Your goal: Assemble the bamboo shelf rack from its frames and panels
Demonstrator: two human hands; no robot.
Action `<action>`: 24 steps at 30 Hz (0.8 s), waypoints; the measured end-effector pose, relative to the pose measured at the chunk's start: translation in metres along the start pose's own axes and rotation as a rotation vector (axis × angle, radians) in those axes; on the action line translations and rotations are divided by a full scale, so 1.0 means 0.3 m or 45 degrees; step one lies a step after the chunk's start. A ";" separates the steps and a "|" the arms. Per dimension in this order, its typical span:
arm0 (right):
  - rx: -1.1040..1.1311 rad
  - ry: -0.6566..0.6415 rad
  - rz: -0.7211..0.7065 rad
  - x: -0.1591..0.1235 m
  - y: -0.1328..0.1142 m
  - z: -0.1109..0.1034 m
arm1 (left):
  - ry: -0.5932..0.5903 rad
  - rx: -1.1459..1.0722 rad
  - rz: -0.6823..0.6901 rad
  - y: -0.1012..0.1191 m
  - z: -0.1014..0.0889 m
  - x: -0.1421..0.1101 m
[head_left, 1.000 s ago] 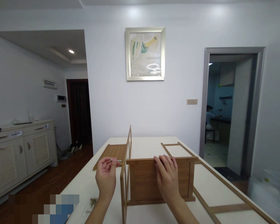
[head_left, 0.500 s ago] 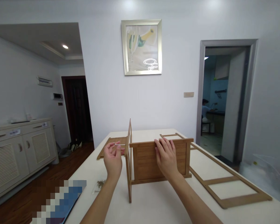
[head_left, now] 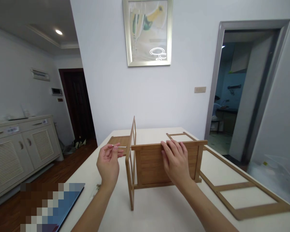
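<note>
In my left hand (head_left: 108,164) a thin metal hex key (head_left: 121,147) is pinched between thumb and fingers. Its long end points right, at the outer side of an upright wooden frame (head_left: 128,167) seen almost edge-on. Against the frame's other side stands a brown wooden shelf panel (head_left: 150,166) on its long edge. My right hand (head_left: 177,159) grips this panel's top rail, fingers bent over it. Behind my left hand lies another wooden panel (head_left: 119,140). A small bag of screws (head_left: 97,188) is partly hidden by my left forearm.
A ladder-like wooden frame (head_left: 234,186) lies flat along the right side of the white table (head_left: 157,212). At the table's left edge is a dark blue, partly pixelated flat object (head_left: 69,201). Clear plastic wrapping (head_left: 268,174) sits beyond the right edge. A person (head_left: 215,108) shows through the doorway.
The view has tilted down and come closer. My left hand still pinches the hex key, now slightly further left of the upright frame. My right hand keeps its place on the panel's top rail.
</note>
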State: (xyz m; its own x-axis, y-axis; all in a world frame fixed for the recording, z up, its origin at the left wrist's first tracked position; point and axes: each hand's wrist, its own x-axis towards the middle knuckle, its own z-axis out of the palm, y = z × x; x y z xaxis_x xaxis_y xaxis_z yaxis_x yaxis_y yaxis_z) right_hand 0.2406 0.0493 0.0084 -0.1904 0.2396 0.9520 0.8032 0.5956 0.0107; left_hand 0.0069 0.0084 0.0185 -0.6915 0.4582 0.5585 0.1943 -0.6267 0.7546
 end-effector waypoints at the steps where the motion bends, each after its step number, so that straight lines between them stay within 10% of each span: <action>1: -0.005 0.003 0.003 -0.002 -0.003 -0.001 | 0.022 0.010 0.007 -0.002 -0.002 0.002; 24: 0.010 0.014 0.000 -0.062 -0.021 -0.040 | 0.005 -0.034 -0.134 -0.033 -0.070 -0.072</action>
State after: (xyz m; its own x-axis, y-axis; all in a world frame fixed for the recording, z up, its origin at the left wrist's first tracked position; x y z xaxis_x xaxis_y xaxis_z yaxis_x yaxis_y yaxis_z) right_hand 0.2459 0.0319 -0.0058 -0.1838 0.2312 0.9554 0.7988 0.6016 0.0081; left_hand 0.0054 -0.0085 -0.0082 -0.7098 0.5200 0.4752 0.1016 -0.5919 0.7996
